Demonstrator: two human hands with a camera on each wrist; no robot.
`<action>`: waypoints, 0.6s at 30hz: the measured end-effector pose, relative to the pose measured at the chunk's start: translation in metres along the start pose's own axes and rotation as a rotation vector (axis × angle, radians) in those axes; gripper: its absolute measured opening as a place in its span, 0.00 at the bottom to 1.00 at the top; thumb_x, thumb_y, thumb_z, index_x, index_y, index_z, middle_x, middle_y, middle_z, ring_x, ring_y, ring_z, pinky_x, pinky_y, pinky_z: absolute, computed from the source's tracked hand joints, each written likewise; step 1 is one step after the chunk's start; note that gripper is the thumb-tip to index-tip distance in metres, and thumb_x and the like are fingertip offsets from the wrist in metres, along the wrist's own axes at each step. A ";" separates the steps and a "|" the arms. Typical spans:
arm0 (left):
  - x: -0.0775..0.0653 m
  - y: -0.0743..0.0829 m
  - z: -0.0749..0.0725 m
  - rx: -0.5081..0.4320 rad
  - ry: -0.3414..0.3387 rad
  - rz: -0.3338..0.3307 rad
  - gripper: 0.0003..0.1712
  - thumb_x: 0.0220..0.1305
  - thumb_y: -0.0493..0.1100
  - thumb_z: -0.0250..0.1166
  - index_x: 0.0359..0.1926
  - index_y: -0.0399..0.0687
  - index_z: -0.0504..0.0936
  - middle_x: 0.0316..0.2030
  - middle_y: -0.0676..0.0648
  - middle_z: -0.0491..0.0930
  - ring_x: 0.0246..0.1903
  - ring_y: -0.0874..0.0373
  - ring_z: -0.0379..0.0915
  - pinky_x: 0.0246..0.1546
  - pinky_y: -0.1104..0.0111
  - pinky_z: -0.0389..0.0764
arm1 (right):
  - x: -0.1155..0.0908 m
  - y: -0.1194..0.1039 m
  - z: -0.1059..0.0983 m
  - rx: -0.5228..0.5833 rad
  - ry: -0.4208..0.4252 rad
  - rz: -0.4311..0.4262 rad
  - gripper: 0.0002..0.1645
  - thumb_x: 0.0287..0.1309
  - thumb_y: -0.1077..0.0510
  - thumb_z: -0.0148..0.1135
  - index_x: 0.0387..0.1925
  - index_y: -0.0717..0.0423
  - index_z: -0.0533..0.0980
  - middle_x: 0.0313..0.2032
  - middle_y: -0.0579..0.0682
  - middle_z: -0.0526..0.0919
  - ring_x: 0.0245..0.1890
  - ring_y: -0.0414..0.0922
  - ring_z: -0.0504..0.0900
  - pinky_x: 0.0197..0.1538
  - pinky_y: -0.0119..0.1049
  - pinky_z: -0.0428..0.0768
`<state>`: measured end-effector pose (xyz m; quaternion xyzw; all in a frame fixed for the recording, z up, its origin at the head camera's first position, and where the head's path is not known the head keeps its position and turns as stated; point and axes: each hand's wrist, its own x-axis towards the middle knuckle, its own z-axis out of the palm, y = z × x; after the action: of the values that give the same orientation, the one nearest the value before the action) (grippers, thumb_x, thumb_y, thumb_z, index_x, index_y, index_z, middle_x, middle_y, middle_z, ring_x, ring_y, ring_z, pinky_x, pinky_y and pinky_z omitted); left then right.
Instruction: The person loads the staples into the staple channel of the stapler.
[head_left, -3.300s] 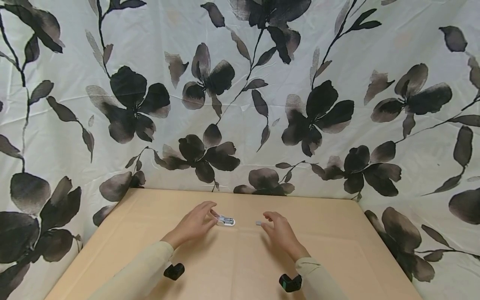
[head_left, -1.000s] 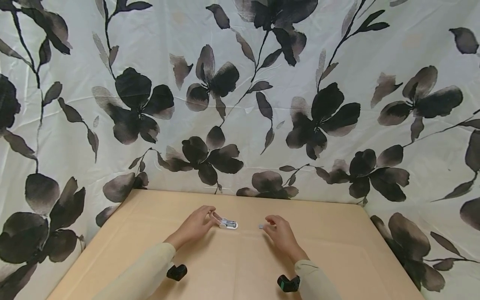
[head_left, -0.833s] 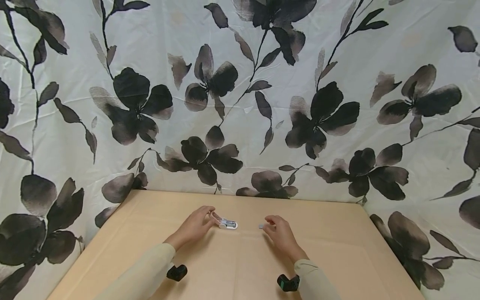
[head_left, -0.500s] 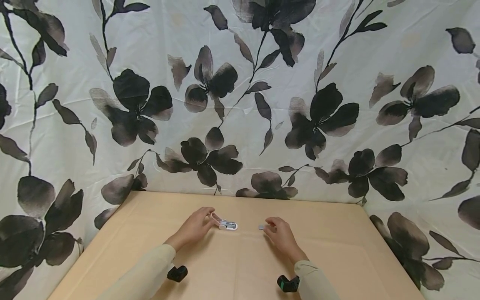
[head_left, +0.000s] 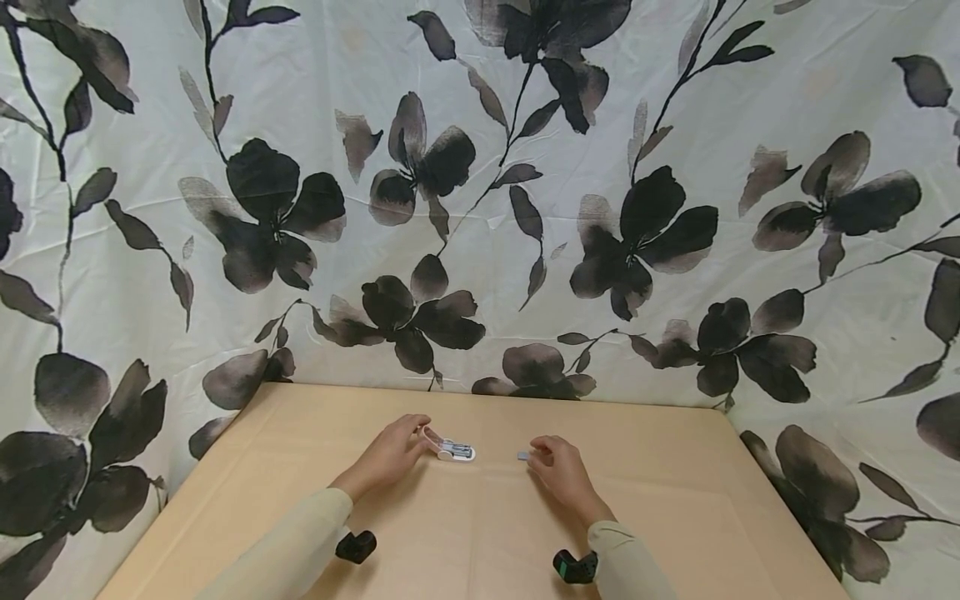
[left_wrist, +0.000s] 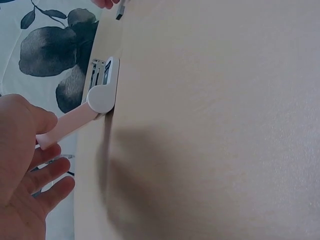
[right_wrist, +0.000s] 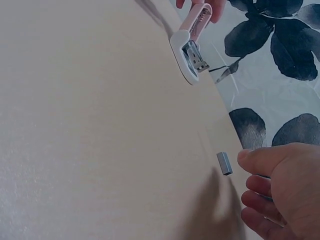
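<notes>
A small stapler (head_left: 456, 451) with a white base and a pink top arm lies near the table's far edge. It is folded wide apart, and its metal staple channel (right_wrist: 197, 57) shows. My left hand (head_left: 390, 454) pinches the end of the pink arm (left_wrist: 70, 123) between thumb and fingers; the other fingers hang loose below it. To the right, a short grey strip of staples (right_wrist: 225, 163) lies on the table. My right hand (right_wrist: 290, 185) is close beside that strip, thumb tip a small gap from it in the right wrist view, fingers loosely bent and holding nothing.
The tan table (head_left: 472, 525) ends at the back against a white cloth (head_left: 525, 258) printed with dark flowers. A black wrist camera (head_left: 356, 547) sits at the left wrist and another black camera (head_left: 576, 567) at the right.
The view has shifted slightly. Since the oldest frame, more of the pink arm shows beside my left hand. Over the last second both hands, stapler and strip stay nearly still.
</notes>
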<state>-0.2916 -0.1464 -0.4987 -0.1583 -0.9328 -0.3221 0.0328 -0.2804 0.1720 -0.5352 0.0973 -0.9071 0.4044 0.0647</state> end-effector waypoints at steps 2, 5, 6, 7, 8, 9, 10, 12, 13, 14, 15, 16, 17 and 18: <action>0.001 -0.001 0.001 0.004 -0.002 0.004 0.21 0.73 0.37 0.62 0.64 0.37 0.76 0.61 0.38 0.80 0.65 0.40 0.75 0.68 0.47 0.72 | 0.001 0.001 0.001 -0.005 0.004 0.001 0.16 0.64 0.64 0.68 0.52 0.65 0.81 0.47 0.58 0.85 0.47 0.52 0.84 0.52 0.51 0.85; 0.001 -0.002 0.002 0.004 -0.003 0.009 0.22 0.73 0.37 0.62 0.64 0.36 0.76 0.61 0.38 0.80 0.64 0.40 0.75 0.67 0.46 0.73 | 0.002 0.002 0.002 -0.011 0.005 -0.001 0.15 0.64 0.64 0.69 0.51 0.64 0.82 0.47 0.57 0.85 0.46 0.51 0.83 0.51 0.49 0.85; 0.001 -0.002 0.002 0.003 -0.005 0.010 0.22 0.73 0.37 0.62 0.64 0.36 0.76 0.60 0.38 0.80 0.64 0.40 0.75 0.67 0.46 0.73 | 0.002 0.002 0.003 -0.014 0.005 -0.001 0.15 0.63 0.64 0.69 0.51 0.64 0.82 0.47 0.56 0.85 0.46 0.50 0.83 0.51 0.49 0.85; 0.001 -0.002 0.002 0.002 -0.008 0.011 0.22 0.73 0.37 0.62 0.64 0.36 0.76 0.60 0.38 0.80 0.64 0.40 0.75 0.67 0.46 0.73 | 0.003 0.002 0.003 -0.015 0.005 0.000 0.15 0.63 0.64 0.69 0.51 0.63 0.82 0.46 0.56 0.85 0.45 0.50 0.83 0.51 0.48 0.85; 0.002 -0.002 0.002 -0.002 -0.012 0.009 0.22 0.73 0.38 0.62 0.65 0.36 0.75 0.60 0.38 0.80 0.64 0.40 0.75 0.68 0.46 0.73 | 0.003 0.002 0.003 -0.012 0.005 0.001 0.14 0.63 0.65 0.69 0.50 0.63 0.82 0.46 0.56 0.85 0.45 0.50 0.83 0.50 0.48 0.85; 0.002 -0.002 0.002 -0.005 -0.012 0.008 0.22 0.73 0.38 0.62 0.65 0.36 0.75 0.60 0.37 0.80 0.64 0.40 0.75 0.68 0.46 0.73 | 0.004 0.002 0.004 -0.011 0.005 -0.002 0.14 0.63 0.65 0.69 0.50 0.64 0.82 0.46 0.56 0.85 0.45 0.50 0.83 0.50 0.48 0.85; 0.002 -0.003 0.002 -0.005 -0.008 0.011 0.22 0.73 0.37 0.62 0.64 0.36 0.75 0.60 0.37 0.80 0.64 0.39 0.75 0.68 0.45 0.72 | 0.004 0.002 0.004 -0.007 0.004 -0.002 0.14 0.62 0.65 0.69 0.50 0.64 0.82 0.46 0.56 0.85 0.44 0.49 0.84 0.50 0.48 0.85; 0.002 -0.003 0.003 -0.004 -0.007 0.010 0.21 0.73 0.37 0.62 0.64 0.36 0.76 0.61 0.37 0.80 0.65 0.39 0.74 0.68 0.46 0.72 | 0.005 0.002 0.004 -0.005 0.005 -0.003 0.14 0.62 0.66 0.69 0.49 0.64 0.82 0.45 0.56 0.85 0.43 0.49 0.84 0.49 0.46 0.85; 0.003 -0.004 0.003 -0.005 -0.007 0.006 0.21 0.73 0.37 0.62 0.64 0.36 0.76 0.61 0.37 0.80 0.65 0.40 0.74 0.69 0.46 0.72 | 0.005 0.002 0.005 -0.003 0.005 -0.003 0.14 0.62 0.66 0.69 0.49 0.64 0.82 0.45 0.56 0.85 0.43 0.49 0.84 0.48 0.45 0.85; 0.003 -0.004 0.003 -0.002 -0.006 0.006 0.21 0.73 0.36 0.62 0.64 0.36 0.76 0.61 0.37 0.79 0.66 0.39 0.74 0.69 0.46 0.72 | 0.006 0.002 0.005 -0.002 0.005 -0.005 0.14 0.62 0.66 0.69 0.49 0.64 0.82 0.45 0.55 0.85 0.42 0.48 0.84 0.48 0.44 0.85; 0.003 -0.004 0.004 0.000 -0.004 0.007 0.21 0.73 0.36 0.62 0.63 0.36 0.76 0.62 0.37 0.79 0.66 0.39 0.74 0.69 0.46 0.72 | 0.006 0.002 0.005 -0.001 0.005 -0.003 0.14 0.61 0.67 0.69 0.49 0.64 0.82 0.45 0.55 0.85 0.42 0.47 0.84 0.47 0.43 0.85; 0.003 -0.005 0.004 0.005 -0.001 0.009 0.20 0.73 0.35 0.61 0.63 0.36 0.76 0.61 0.37 0.80 0.65 0.39 0.74 0.69 0.46 0.72 | 0.006 0.003 0.006 -0.001 0.008 0.000 0.13 0.61 0.67 0.69 0.48 0.64 0.83 0.44 0.55 0.85 0.41 0.47 0.84 0.46 0.42 0.85; 0.004 -0.005 0.004 0.008 -0.002 0.008 0.20 0.73 0.35 0.61 0.63 0.36 0.76 0.61 0.37 0.80 0.65 0.39 0.74 0.69 0.46 0.72 | 0.007 0.003 0.007 -0.002 0.010 0.000 0.13 0.61 0.67 0.70 0.48 0.64 0.83 0.44 0.55 0.86 0.41 0.46 0.84 0.46 0.41 0.85; 0.004 -0.005 0.004 0.009 -0.005 0.006 0.20 0.73 0.36 0.61 0.63 0.36 0.76 0.61 0.37 0.80 0.65 0.40 0.74 0.68 0.46 0.72 | 0.007 0.004 0.007 -0.002 0.013 0.003 0.13 0.61 0.67 0.70 0.47 0.64 0.83 0.44 0.54 0.86 0.41 0.46 0.83 0.45 0.39 0.85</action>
<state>-0.2966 -0.1466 -0.5044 -0.1617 -0.9338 -0.3175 0.0322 -0.2885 0.1684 -0.5413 0.0935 -0.9073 0.4040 0.0702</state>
